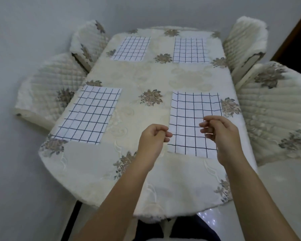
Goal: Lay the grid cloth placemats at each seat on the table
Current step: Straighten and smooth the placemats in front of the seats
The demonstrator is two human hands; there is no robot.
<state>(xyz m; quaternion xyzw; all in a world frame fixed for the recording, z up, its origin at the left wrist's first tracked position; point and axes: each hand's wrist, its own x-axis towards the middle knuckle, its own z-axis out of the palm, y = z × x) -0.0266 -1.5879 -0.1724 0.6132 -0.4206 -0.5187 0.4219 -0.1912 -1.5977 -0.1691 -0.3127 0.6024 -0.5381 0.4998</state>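
Placemats down at all four seats, hands poised over the nearest.
Left hand (152, 139) and right hand (221, 136) loosely curled, grasping nothing, just above near right placemat (189, 115) by the right edge of the tabletop (146, 171); near left placemat (89, 115) flat along the left edge; far left placemat (130, 48) and far right placemat (189, 50) toward the far corners. Likely the closing step: laying seemingly done, at most squaring that nearest mat and smoothing its slightly wavy far edge. Padded chairs (271, 115) tucked along both sides, not hindering the reach.
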